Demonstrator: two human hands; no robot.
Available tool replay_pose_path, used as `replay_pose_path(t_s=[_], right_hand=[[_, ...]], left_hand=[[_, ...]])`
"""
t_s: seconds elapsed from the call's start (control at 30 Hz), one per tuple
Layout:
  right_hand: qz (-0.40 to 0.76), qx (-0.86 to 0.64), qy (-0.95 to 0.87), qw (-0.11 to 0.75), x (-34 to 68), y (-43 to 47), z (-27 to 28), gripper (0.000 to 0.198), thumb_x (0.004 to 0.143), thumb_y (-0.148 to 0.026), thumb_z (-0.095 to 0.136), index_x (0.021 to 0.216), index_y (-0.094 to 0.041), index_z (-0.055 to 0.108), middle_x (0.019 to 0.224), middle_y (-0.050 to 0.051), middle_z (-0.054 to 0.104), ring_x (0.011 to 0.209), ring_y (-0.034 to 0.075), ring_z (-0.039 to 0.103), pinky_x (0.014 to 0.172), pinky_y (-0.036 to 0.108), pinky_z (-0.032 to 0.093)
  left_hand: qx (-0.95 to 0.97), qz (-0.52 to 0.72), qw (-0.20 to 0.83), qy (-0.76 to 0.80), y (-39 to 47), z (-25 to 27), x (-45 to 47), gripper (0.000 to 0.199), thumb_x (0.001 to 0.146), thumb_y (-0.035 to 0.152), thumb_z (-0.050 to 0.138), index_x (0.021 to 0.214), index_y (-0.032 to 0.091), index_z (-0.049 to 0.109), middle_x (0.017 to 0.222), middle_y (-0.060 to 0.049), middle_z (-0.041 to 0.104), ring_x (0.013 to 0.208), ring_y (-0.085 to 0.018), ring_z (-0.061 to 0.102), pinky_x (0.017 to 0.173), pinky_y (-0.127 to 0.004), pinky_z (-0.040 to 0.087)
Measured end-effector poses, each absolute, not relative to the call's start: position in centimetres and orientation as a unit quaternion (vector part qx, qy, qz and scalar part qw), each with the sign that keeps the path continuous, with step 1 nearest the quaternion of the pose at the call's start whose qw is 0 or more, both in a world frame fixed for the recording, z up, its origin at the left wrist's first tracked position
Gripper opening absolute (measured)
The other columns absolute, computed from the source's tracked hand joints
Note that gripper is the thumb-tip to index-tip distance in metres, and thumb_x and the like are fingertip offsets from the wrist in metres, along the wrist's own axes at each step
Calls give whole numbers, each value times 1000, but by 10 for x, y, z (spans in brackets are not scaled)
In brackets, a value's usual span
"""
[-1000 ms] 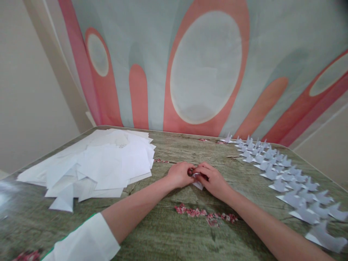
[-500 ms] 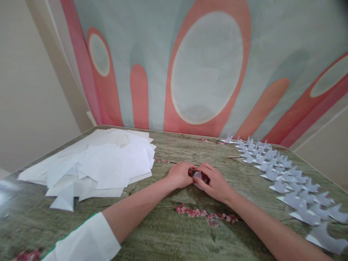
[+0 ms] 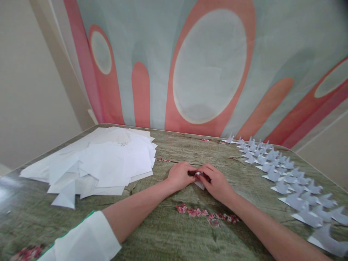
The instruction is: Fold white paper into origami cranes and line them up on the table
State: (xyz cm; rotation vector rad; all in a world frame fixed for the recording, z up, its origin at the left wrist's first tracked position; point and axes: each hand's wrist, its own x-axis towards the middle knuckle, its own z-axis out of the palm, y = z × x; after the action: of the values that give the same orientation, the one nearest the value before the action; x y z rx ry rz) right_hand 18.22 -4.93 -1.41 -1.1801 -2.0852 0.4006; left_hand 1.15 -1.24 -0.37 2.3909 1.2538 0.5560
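Note:
Just over the middle of the table, a small folded piece of white paper (image 3: 199,184) is pinched between my two hands. From the left, my left hand (image 3: 179,176) closes its thumb and fingers on the paper's upper part. My right hand (image 3: 214,180) grips the same piece from the right, its thumb pressed near the top. The fingertips meet there and cover much of the paper, so its exact folds cannot be made out. A pointed white end shows below the fingers.
A spread pile of white paper sheets (image 3: 108,159) covers the left of the table (image 3: 152,232), a folded triangular piece (image 3: 65,195) at its near edge. Several folded white paper birds (image 3: 295,199) stand in rows along the right. A patterned curtain (image 3: 157,90) hangs behind the table.
The fingers of both hands have drawn closer together on the folded paper, and my right thumb has moved up. The camera view has shifted slightly.

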Motion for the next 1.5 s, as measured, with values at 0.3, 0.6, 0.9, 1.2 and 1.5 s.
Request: replay_pose_path(t_s=[0.3, 0.6, 0.9, 1.2, 1.5], right_hand=[[169, -464, -797, 349, 183, -50, -13, 15, 85, -18, 46, 93, -22, 58, 87, 5, 55, 81, 18, 54, 74, 31, 45], [168, -466, -796, 348, 185, -49, -15, 22, 76, -10, 48, 93, -20, 57, 88, 4, 55, 79, 17, 53, 70, 29, 44], [158, -463, -801, 346, 186, -48, -16, 22, 75, -8, 48, 91, -19, 57, 85, 3, 53, 75, 15, 52, 68, 28, 44], [33, -441, -842, 309, 186, -50, -13, 15, 80, -17, 53, 94, -19, 60, 89, 7, 60, 87, 21, 52, 78, 36, 43], [-61, -426, -862, 269, 190, -52, -15, 17, 85, -21, 50, 94, -19, 63, 89, 7, 63, 83, 18, 56, 76, 31, 43]], left_hand=[[854, 212, 184, 437, -13, -8, 11, 20, 78, 41, 56, 84, 28, 71, 70, 1, 61, 71, -15, 55, 62, -21, 38], [855, 214, 148, 448, -16, -9, 11, 17, 79, 33, 56, 80, 26, 71, 71, 0, 61, 68, -14, 54, 58, -22, 36], [867, 205, 84, 447, -23, -2, 14, 15, 77, 24, 55, 72, 22, 69, 71, 0, 60, 71, -14, 55, 63, -24, 37], [898, 175, 2, 404, -29, 10, 14, 17, 80, 23, 51, 71, 18, 65, 75, -3, 59, 77, -19, 52, 69, -31, 36], [913, 141, -103, 368, -31, 11, 14, 18, 83, 23, 49, 72, 16, 61, 76, -5, 58, 78, -20, 51, 69, -34, 35]])
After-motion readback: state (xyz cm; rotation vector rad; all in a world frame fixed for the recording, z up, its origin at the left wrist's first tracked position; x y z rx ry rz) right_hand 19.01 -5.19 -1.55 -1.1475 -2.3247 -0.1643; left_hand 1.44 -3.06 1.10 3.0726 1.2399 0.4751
